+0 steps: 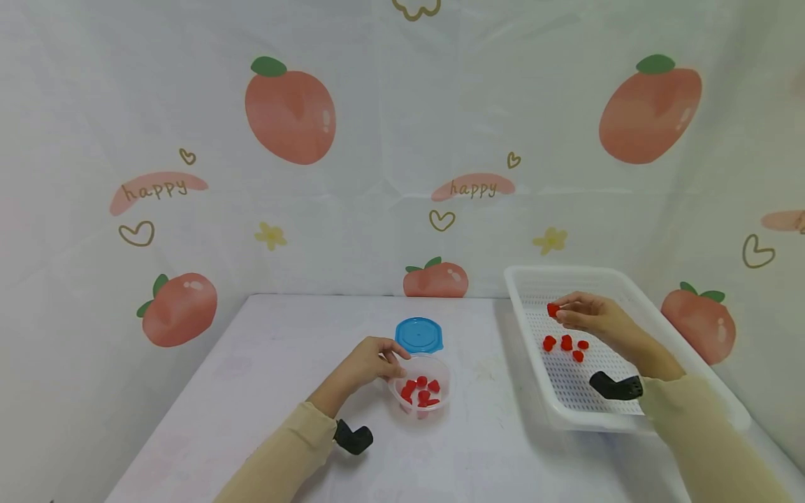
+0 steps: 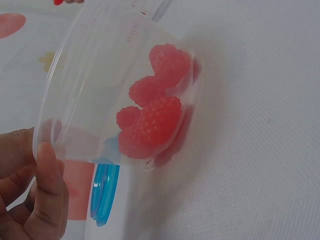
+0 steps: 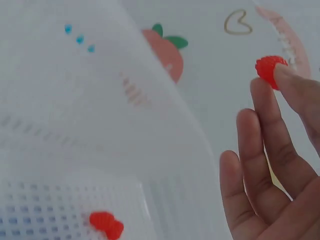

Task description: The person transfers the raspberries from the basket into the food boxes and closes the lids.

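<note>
Between thumb and fingertips, my right hand [image 1: 594, 318] pinches a red raspberry [image 3: 270, 70], held up over the white perforated basket [image 1: 534, 377]. Several more raspberries [image 1: 567, 342] lie on the basket floor below it. My left hand [image 1: 371, 363] grips the rim of a clear plastic tub [image 2: 85, 100] at its left side, thumb and fingers on either side of the wall. Inside the tub, several raspberries [image 2: 160, 120] are piled at the bottom. The tub stands on the white table.
A round blue lid [image 1: 419, 335] lies on the table [image 1: 302, 349] just behind the tub. The basket's raised wall stands to the right of the tub. A white curtain [image 1: 377, 140] printed with fruit hangs behind the table.
</note>
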`<move>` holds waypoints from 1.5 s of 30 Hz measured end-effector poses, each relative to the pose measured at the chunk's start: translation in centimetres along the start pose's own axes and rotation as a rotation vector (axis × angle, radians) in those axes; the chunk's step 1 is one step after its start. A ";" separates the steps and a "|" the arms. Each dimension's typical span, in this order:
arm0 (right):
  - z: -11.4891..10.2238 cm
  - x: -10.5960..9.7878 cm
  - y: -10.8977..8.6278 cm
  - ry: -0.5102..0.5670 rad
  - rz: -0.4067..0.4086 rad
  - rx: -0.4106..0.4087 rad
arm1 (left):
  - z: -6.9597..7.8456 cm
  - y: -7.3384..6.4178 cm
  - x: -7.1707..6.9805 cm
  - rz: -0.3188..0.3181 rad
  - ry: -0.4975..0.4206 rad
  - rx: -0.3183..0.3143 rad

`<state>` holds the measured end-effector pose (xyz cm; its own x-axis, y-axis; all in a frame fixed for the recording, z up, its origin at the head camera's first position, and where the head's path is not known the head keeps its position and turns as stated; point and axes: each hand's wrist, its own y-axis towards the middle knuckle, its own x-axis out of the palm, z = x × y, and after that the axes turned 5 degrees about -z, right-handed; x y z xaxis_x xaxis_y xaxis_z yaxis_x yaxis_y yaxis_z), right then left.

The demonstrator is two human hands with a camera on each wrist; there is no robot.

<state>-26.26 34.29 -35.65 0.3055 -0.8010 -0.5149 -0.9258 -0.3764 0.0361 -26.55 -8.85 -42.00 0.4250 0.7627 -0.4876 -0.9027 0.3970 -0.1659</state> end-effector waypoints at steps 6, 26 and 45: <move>-1.8 1.9 0.7 0.190 0.018 -0.117 | 0.0 -0.1 -0.1 -0.007 -0.008 0.020; -6.8 9.9 2.1 0.548 0.117 -0.189 | -0.2 -0.1 -0.1 -0.019 -0.035 0.028; -6.8 15.7 2.9 0.460 0.187 0.017 | -0.4 0.1 0.0 -0.009 -0.018 0.034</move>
<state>-22.62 17.44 -37.86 0.1966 -0.9780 -0.0692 -0.9765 -0.2016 0.0757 -26.65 -9.07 -42.34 0.4342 0.7682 -0.4706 -0.8964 0.4203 -0.1408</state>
